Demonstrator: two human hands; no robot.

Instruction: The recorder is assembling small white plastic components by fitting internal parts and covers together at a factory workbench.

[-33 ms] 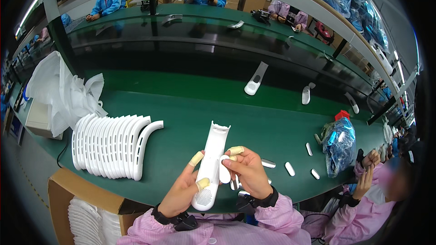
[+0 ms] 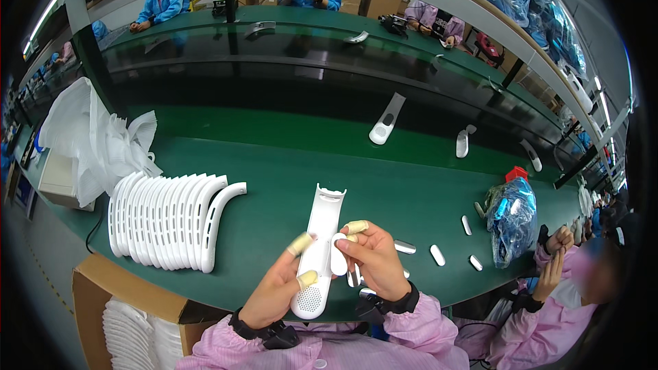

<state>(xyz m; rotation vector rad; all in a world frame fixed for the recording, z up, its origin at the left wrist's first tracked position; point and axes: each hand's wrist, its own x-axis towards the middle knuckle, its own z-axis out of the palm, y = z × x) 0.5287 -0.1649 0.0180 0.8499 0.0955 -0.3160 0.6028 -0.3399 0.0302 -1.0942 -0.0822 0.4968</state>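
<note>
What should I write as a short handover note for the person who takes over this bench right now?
Left hand: holds the long white plastic shell upright-lengthwise, perforated round end toward the body.
Right hand: presses a small white oval insert against the shell's side.
Nearby: row of curved white shells standing on the green bench to the left; loose oval inserts lie to the right; blue bag of parts further right.
Done: shell picked up, insert brought to it.
Left: whether the insert is seated cannot be told; the row appears unfitted.
</note>
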